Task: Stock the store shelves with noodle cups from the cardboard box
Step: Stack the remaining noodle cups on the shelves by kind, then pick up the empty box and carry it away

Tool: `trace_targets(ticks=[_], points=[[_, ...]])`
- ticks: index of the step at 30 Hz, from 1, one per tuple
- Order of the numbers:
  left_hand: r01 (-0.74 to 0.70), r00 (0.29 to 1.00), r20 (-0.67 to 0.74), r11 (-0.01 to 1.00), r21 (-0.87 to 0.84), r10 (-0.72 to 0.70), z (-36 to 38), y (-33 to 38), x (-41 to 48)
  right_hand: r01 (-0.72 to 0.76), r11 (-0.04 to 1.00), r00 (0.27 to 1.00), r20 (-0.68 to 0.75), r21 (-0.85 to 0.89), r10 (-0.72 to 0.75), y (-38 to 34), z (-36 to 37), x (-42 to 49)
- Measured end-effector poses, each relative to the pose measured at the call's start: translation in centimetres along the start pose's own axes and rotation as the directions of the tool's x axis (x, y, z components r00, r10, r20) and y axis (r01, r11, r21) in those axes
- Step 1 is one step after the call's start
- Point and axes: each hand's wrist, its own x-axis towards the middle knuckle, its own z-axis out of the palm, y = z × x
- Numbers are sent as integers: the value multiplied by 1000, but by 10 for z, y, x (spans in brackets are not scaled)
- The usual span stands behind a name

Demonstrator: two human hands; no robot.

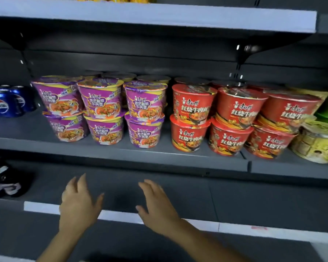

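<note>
Meanwhile both hands hover empty, fingers spread, over the front edge of the lower shelf [235, 201]: left hand [80, 203], right hand [157, 207]. Purple noodle cups [104, 110] and red ones [233, 120] stand stacked on the middle shelf [121, 150] directly above; the left is nearer the purple. No cardboard box is visible.

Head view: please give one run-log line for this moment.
left hand: open, empty | right hand: open, empty | purple cups, red cups: stacked two high

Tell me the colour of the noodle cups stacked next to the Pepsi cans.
Purple with yellow trim, noodle cups, seen in the head view.
</note>
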Motion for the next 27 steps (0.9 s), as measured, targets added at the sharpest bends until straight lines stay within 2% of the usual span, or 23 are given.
trace_targets(ticks=[5,9,12,17,20,23,27], points=[[55,965,239,977,204,-105,15,-24,-52,-117,992,987,113,41,112,13,55,-41],[54,904,377,927,370,-203,32,-63,-70,-299,952,919,288,66,269,20,113,-62],[87,847,430,880,467,-312,48,-110,-80,-396,918,851,387,28,356,27,164,-77],[121,701,501,776,619,-508,71,-205,-103,-525,851,716,547,14,433,36,255,-106],[142,625,511,730,668,-590,85,-274,-119,-572,818,687,576,53,443,34,312,-121],[138,567,507,681,719,-649,101,-342,-138,-730,680,556,640,70,531,28,381,-142],[94,545,508,651,753,-666,125,-419,-154,-903,426,342,697,58,630,19,471,-170]])
